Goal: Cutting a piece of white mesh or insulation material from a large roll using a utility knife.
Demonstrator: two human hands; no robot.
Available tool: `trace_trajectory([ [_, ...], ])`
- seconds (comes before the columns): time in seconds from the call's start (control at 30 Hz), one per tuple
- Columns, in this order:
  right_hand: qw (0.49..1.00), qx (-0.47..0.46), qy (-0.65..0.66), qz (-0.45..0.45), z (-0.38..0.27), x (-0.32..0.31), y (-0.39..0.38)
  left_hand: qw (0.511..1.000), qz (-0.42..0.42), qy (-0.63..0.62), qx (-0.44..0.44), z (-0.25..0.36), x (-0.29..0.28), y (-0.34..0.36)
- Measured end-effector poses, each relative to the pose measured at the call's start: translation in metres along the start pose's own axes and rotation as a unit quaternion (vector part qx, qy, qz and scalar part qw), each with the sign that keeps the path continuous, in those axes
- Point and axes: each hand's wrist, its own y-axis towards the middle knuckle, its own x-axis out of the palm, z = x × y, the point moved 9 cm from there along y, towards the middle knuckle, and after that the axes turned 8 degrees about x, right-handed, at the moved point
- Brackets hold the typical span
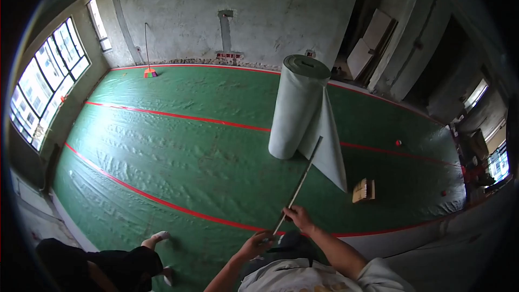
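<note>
Left hand: the left hand (255,245) is at 7 o'clock from the right one, its fingers clamped around the lower end of a long thin strip (300,181) that looks like a measuring tape.
Right hand: the right hand (300,219) is a little farther up the strip, thumb and fingers pinched together on it.
Strip: runs straight from the hands toward 1 o'clock; its far end overlaps the roll's loose flap (330,162) in view, though whether they touch I cannot tell.
Roll: a thick pale roll (294,108), greenish at its top end, stands upright at 12 o'clock from the hands, the flap hanging off its right side and tapering to a point low down.
Floor: a wrinkled green sheet (205,162) crossed by red lines (178,114).
Carton: a small brown box (363,190) at 2 o'clock, near the flap's tip; a small red round thing (398,143) lies beyond it.
Broom: a broom (150,72) with a colourful head stands at 11 o'clock, near the grey wall (281,11).
Windows: bright panes (53,78) at 10 o'clock.
Co-worker: a person in dark clothes (116,267) at about 8 o'clock, partly cut off.
</note>
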Motion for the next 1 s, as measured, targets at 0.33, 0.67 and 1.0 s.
trace_trajectory([
  [0.33,0.984,0.013,0.175,0.017,0.034,-0.057,0.007,0.999,-0.04,-0.001,0.017,0.001,0.022,0.087],
  [0.67,0.956,-0.028,0.206,0.206,0.01,-0.2,0.029,0.994,-0.047,0.097,0.03,-0.05,0.056,0.166],
  [1.0,0.946,-0.068,0.13,0.29,-0.032,-0.352,0.113,0.982,-0.082,0.167,-0.013,0.074,0.087,0.273],
])
